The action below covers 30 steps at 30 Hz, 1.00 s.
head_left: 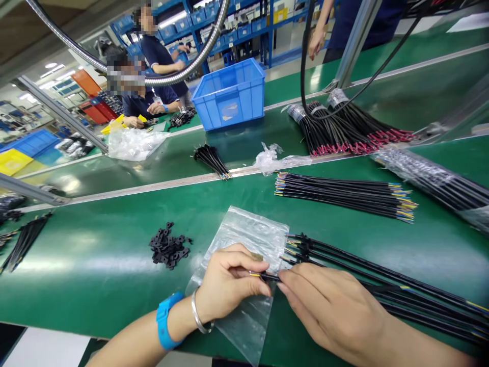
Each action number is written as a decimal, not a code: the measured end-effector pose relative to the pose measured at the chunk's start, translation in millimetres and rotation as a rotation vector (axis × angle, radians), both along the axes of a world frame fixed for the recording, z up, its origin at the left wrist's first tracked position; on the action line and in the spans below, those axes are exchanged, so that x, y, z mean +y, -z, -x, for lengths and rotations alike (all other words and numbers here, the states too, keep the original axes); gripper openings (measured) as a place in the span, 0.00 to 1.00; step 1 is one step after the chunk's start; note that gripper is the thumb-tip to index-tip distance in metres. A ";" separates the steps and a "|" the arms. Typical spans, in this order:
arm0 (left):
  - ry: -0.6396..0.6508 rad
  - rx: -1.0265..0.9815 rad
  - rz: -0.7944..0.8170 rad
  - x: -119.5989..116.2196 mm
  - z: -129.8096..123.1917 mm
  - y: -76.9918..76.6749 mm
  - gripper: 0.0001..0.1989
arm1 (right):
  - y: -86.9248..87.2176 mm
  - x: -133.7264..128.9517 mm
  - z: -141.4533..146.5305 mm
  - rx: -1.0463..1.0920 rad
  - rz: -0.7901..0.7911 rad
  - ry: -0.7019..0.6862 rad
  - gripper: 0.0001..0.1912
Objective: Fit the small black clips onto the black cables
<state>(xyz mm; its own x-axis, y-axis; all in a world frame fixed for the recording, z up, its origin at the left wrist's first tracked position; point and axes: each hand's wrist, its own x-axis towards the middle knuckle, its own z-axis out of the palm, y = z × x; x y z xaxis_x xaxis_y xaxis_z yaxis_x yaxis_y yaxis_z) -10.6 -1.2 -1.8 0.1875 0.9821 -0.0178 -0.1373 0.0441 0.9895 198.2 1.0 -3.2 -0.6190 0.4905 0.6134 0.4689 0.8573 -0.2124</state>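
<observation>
My left hand (233,278), with a blue wristband and a silver bangle, pinches the end of a black cable (272,277) between thumb and forefinger. Coloured wire ends stick out there, and a small black part seems to sit around the cable in the pinch. Close by, the fingers of my right hand (332,300) are closed on the same cable. Beneath both hands lies a clear plastic bag (250,229). More black cables (355,262) with bared coloured wires stretch off to the right, partly under my right hand. To the left is a pile of small black clips (168,247).
Behind my hands lies a bundle of black cables (344,194). A wrapped bundle (439,178) is at right, and red-tipped cables (351,125) lie farther back. A blue crate (231,97) stands beyond the metal rail (153,188). A flexible metal hose (179,76) hangs overhead. Several people work opposite.
</observation>
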 end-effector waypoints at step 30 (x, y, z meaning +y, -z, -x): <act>0.049 0.385 -0.497 -3.2 3.0 -4.2 0.28 | -6.0 6.1 8.4 0.062 0.075 0.036 0.14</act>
<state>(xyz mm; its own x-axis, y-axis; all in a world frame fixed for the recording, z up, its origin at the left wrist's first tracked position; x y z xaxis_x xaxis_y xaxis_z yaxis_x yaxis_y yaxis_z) -13.6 -4.4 2.4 0.3037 0.8806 0.3637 0.2235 -0.4369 0.8713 189.7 7.1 2.9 -0.5622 0.5581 0.6103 0.4836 0.8205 -0.3048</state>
